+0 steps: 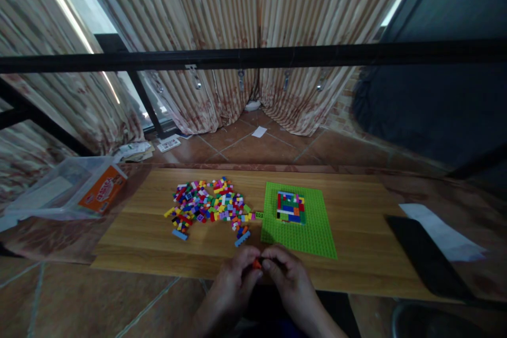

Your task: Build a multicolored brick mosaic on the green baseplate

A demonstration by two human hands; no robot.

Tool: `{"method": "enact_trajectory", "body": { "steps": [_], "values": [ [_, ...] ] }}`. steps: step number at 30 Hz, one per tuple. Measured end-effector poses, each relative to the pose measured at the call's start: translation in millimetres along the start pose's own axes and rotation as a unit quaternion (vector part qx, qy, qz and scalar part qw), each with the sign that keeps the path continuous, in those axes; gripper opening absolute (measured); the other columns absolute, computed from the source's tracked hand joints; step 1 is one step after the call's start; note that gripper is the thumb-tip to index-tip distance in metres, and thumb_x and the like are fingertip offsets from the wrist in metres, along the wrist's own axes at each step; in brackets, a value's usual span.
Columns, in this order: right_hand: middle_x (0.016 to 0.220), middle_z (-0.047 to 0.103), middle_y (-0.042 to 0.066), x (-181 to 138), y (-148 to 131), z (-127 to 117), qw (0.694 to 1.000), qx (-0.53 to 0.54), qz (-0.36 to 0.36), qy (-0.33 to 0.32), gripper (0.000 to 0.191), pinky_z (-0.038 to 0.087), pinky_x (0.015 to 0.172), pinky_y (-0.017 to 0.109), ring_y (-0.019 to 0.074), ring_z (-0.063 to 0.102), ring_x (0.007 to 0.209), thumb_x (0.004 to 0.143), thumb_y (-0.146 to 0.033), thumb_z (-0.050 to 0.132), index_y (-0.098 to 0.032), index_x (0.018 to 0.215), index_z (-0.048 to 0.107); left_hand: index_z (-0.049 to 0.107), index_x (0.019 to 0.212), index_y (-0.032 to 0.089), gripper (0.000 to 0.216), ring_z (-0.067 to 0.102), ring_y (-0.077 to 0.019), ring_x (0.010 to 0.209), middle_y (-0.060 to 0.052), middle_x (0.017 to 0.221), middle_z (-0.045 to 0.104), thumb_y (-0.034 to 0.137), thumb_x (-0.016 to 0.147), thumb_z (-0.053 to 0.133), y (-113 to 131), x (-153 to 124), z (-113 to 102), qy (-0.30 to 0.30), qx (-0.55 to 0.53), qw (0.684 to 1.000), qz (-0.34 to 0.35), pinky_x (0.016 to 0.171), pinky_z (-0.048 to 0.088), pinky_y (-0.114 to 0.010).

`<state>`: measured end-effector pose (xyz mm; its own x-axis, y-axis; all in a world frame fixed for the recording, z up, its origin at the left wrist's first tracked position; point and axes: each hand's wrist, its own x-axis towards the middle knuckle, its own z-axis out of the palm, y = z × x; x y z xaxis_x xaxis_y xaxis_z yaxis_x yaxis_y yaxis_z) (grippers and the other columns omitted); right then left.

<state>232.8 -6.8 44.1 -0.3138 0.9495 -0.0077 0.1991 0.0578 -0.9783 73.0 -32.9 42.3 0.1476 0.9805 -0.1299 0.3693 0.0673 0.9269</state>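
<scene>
Close together at the table's near edge, my left hand [237, 277] and my right hand [287, 274] pinch a small red brick [257, 263] between their fingertips. Something dark shows beside the red brick at my right fingertips, too small to make out. Beyond my right hand lies a green baseplate [317, 232], with a rectangle of multicoloured bricks [291, 207] built on it. A loose pile of small coloured bricks [209, 200] spreads over the table to the left. A blue-grey long brick [242, 238] lies just past my left hand.
The wooden table [138, 237] runs across the view. A clear plastic bin [59, 190] with an orange label stands off its left end. At the right are a black flat panel [430, 256] and white paper [443, 232]. A dark bar [253, 58] crosses behind the table.
</scene>
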Motion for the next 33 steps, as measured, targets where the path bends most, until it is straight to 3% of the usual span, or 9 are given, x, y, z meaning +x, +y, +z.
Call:
{"method": "enact_trajectory", "body": {
  "steps": [3,6,8,11,16,26,33],
  "values": [
    [0.083,0.064,0.002,10,4,-17,0.999,-0.003,0.005,0.048,0.021,0.047,0.073,0.028,0.0169,0.060,0.081,0.087,-0.038,0.055,-0.021,0.084,0.067,0.050,0.122,0.027,0.034,0.066,-0.0177,0.095,-0.003,0.102,0.070,0.028,0.087,0.051,-5,5,-10,0.028,0.057,0.997,0.037,0.084,0.050,-0.028],
    [0.087,0.065,0.005,33,10,-48,0.983,-0.066,-0.036,0.168,0.023,0.047,0.076,0.031,0.0189,0.060,0.085,0.084,-0.040,0.058,-0.020,0.085,0.069,0.056,0.113,0.025,0.026,0.064,-0.0194,0.101,-0.005,0.110,0.068,0.031,0.089,0.048,-16,15,-28,0.107,0.126,0.984,0.058,0.088,0.050,-0.031],
    [0.091,0.066,0.006,53,14,-69,0.969,-0.128,-0.057,0.206,0.025,0.047,0.077,0.033,0.0196,0.060,0.084,0.084,-0.041,0.057,-0.020,0.088,0.069,0.059,0.105,0.023,0.022,0.067,-0.0200,0.094,-0.005,0.101,0.070,0.032,0.088,0.047,-28,22,-42,0.155,0.164,0.973,0.051,0.083,0.052,-0.031],
    [0.092,0.066,0.008,80,20,-89,0.953,-0.211,-0.084,0.199,0.029,0.047,0.079,0.036,0.0206,0.060,0.085,0.086,-0.041,0.052,-0.018,0.089,0.070,0.060,0.102,0.021,0.022,0.068,-0.0214,0.091,-0.007,0.100,0.070,0.031,0.087,0.046,-48,30,-56,0.210,0.207,0.953,0.066,0.080,0.053,-0.032],
    [0.088,0.065,0.008,104,32,-90,0.927,-0.314,-0.113,0.171,0.032,0.047,0.079,0.036,0.0210,0.059,0.083,0.089,-0.039,0.046,-0.019,0.086,0.071,0.060,0.100,0.019,0.023,0.067,-0.0214,0.086,-0.008,0.095,0.070,0.032,0.088,0.046,-66,36,-62,0.265,0.246,0.928,0.085,0.078,0.054,-0.033],
    [0.089,0.065,0.008,115,41,-90,0.891,-0.412,-0.126,0.142,0.029,0.044,0.080,0.036,0.0220,0.056,0.084,0.090,-0.032,0.045,-0.019,0.085,0.071,0.061,0.100,0.020,0.021,0.066,-0.0192,0.083,-0.005,0.093,0.069,0.030,0.090,0.046,-72,37,-61,0.279,0.269,0.916,0.103,0.075,0.054,-0.031],
    [0.087,0.065,0.007,117,40,-91,0.885,-0.428,-0.126,0.130,0.028,0.044,0.078,0.035,0.0211,0.057,0.082,0.088,-0.030,0.046,-0.020,0.081,0.071,0.059,0.099,0.020,0.020,0.066,-0.0196,0.085,-0.005,0.094,0.069,0.030,0.090,0.045,-69,37,-60,0.278,0.267,0.918,0.093,0.076,0.054,-0.032]
  ]
}}
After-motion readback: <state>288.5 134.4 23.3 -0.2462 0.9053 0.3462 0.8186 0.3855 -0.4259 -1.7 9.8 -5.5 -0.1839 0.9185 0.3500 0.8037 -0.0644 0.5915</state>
